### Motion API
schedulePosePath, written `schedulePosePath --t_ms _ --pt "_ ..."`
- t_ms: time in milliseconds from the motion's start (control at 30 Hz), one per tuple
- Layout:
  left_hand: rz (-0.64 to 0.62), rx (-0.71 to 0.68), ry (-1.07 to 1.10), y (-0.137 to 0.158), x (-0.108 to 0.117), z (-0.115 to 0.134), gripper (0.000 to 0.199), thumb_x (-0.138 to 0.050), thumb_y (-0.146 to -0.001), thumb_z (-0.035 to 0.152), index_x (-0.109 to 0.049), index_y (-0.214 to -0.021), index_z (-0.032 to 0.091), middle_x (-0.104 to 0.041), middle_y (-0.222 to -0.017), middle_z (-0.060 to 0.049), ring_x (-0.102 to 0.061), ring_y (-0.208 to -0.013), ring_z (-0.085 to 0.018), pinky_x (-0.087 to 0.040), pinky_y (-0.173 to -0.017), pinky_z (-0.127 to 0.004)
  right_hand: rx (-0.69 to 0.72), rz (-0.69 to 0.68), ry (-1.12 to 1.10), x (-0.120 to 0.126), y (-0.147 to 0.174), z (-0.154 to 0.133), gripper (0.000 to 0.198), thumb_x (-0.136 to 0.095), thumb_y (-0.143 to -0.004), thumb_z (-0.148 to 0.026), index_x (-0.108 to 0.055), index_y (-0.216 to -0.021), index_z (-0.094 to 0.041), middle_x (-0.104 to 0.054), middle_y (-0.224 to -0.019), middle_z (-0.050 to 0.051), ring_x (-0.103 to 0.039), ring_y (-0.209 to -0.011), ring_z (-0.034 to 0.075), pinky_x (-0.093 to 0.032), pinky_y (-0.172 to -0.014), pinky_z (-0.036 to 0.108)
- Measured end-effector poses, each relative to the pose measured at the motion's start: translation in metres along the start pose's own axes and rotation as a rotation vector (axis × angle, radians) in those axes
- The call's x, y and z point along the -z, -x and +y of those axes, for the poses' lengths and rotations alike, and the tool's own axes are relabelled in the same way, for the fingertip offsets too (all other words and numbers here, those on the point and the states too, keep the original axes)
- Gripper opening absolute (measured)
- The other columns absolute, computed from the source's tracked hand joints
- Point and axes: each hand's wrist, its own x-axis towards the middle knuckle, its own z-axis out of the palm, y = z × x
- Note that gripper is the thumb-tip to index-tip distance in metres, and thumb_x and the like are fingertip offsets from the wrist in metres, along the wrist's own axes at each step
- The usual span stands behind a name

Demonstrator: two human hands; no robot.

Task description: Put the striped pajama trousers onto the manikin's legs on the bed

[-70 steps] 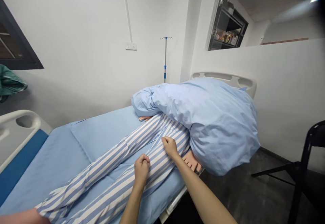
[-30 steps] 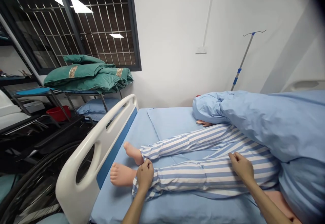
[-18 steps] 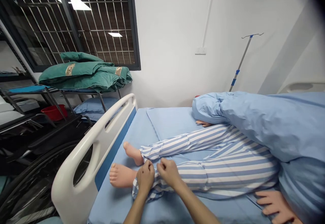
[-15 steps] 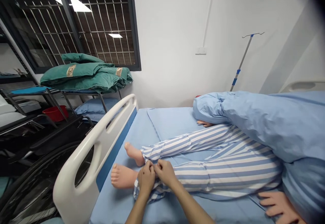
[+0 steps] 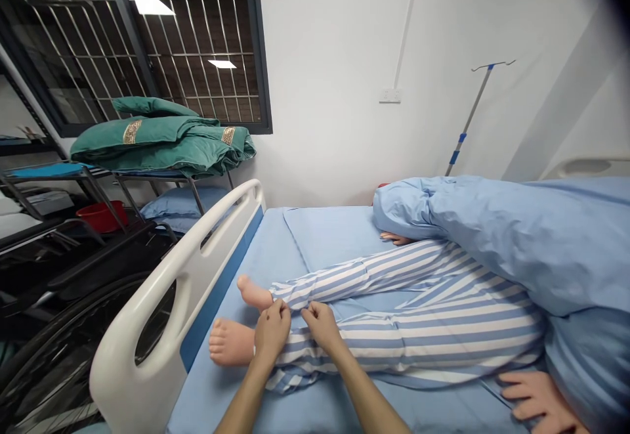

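A lifelike manikin's legs lie across the bed in blue-and-white striped trousers [image 5: 433, 335], with both bare feet, the nearer foot [image 5: 231, 342] included, pointing to the left. My left hand [image 5: 273, 330] is closed at the ankle of the nearer leg, fingers curled on the trouser cuff. A little to the right, my right hand [image 5: 322, 325] is closed over the same trouser leg, its fingertips pinched on the cloth. Creased fabric runs between the two hands. My wrists partly cover the nearer lower leg.
A white footboard [image 5: 162, 296] closes the bed's left end, beside a wheelchair wheel [image 5: 59, 335]. A blue quilt [image 5: 492, 243] covers the upper body; one manikin hand [image 5: 534, 398] shows below it. Green bedding [image 5: 162, 142] lies near the window, and an IV pole [image 5: 470, 119] stands behind.
My hands, earlier close together over the ankle, have moved apart, the left hand shifting left and the right slightly right. The view has shifted a little.
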Motion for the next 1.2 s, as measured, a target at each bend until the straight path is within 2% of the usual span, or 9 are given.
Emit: schedulePosePath --t_ms 100,167,267,367,500,633,800,1033,1200 --pt "-0.016 -0.063 0.305 0.000 -0.005 0.007 0.016 -0.034 -0.071 0.019 -0.045 -0.060 0.019 -0.053 -0.058 0.001 -0.049 -0.060 -0.012 -0.031 -0.058 -0.022 -0.008 0.008 0.001 0.001 0.000 0.000 0.024 -0.042 -0.067 -0.022 -0.030 -0.047 -0.017 -0.028 -0.046 -0.006 -0.029 -0.047 0.007 -0.020 -0.047 0.020" --pt "-0.034 -0.028 0.427 0.003 -0.016 0.009 0.015 -0.035 -0.070 0.019 -0.043 -0.057 0.019 -0.048 -0.052 0.003 -0.046 -0.056 -0.011 -0.031 -0.056 -0.021 -0.012 0.008 0.001 0.002 0.000 0.001 0.024 -0.042 -0.067 -0.022 -0.030 -0.047 -0.017 -0.028 -0.046 -0.006 -0.029 -0.047 0.007 -0.020 -0.047 0.020" --pt "-0.012 0.028 0.403 0.010 -0.033 0.008 0.015 -0.035 -0.071 0.021 -0.042 -0.057 0.019 -0.046 -0.052 0.004 -0.043 -0.056 -0.011 -0.028 -0.055 -0.021 -0.006 0.001 -0.006 0.002 0.000 0.004 0.024 -0.042 -0.068 -0.022 -0.030 -0.047 -0.018 -0.028 -0.046 -0.006 -0.029 -0.047 0.007 -0.021 -0.047 0.020" --pt "0.030 0.030 0.323 0.013 -0.039 0.006 0.016 -0.035 -0.071 0.021 -0.040 -0.056 0.019 -0.045 -0.053 0.004 -0.042 -0.057 -0.010 -0.026 -0.056 -0.021 0.013 0.000 0.015 0.002 0.002 0.004 0.025 -0.043 -0.068 -0.023 -0.030 -0.048 -0.018 -0.029 -0.046 -0.006 -0.030 -0.047 0.007 -0.021 -0.047 0.020" --pt "0.012 0.016 0.307 0.012 -0.036 0.004 0.017 -0.034 -0.072 0.020 -0.039 -0.055 0.019 -0.046 -0.054 0.003 -0.042 -0.057 -0.011 -0.026 -0.056 -0.021 0.004 0.014 0.053 0.001 0.004 -0.004 0.025 -0.042 -0.069 -0.023 -0.030 -0.048 -0.017 -0.029 -0.046 -0.006 -0.030 -0.047 0.007 -0.020 -0.047 0.021" --pt "0.003 0.008 0.301 0.012 -0.037 0.003 0.018 -0.033 -0.074 0.020 -0.041 -0.058 0.019 -0.051 -0.058 0.002 -0.042 -0.058 -0.011 -0.025 -0.055 -0.021 0.064 0.020 0.081 0.001 0.006 -0.015 0.026 -0.043 -0.070 -0.024 -0.031 -0.048 -0.017 -0.030 -0.045 -0.006 -0.030 -0.047 0.007 -0.019 -0.047 0.021" --pt "0.007 0.008 0.329 0.014 -0.038 0.003 0.017 -0.034 -0.072 0.018 -0.038 -0.056 0.019 -0.046 -0.054 0.003 -0.041 -0.057 -0.011 -0.026 -0.056 -0.022 0.036 0.001 0.081 0.001 0.009 -0.009 0.026 -0.042 -0.070 -0.024 -0.031 -0.047 -0.017 -0.030 -0.045 -0.006 -0.030 -0.047 0.007 -0.018 -0.047 0.021" --pt "0.024 0.051 0.561 0.012 -0.030 0.004 0.015 -0.035 -0.070 0.022 -0.038 -0.055 0.019 -0.041 -0.052 0.004 -0.039 -0.055 -0.011 -0.029 -0.055 -0.021 0.020 0.010 0.042 -0.003 0.008 0.001 0.027 -0.042 -0.071 -0.024 -0.030 -0.047 -0.018 -0.030 -0.045 -0.006 -0.030 -0.046 0.007 -0.019 -0.047 0.022" --pt "0.039 0.055 0.776 0.011 -0.015 0.017 0.014 -0.036 -0.067 0.020 -0.038 -0.053 0.019 -0.037 -0.049 0.005 -0.037 -0.050 -0.009 -0.031 -0.052 -0.021 0.013 0.020 0.008 -0.003 0.006 0.001 0.027 -0.042 -0.072 -0.025 -0.029 -0.049 -0.017 -0.029 -0.046 -0.006 -0.030 -0.047 0.007 -0.020 -0.047 0.021"
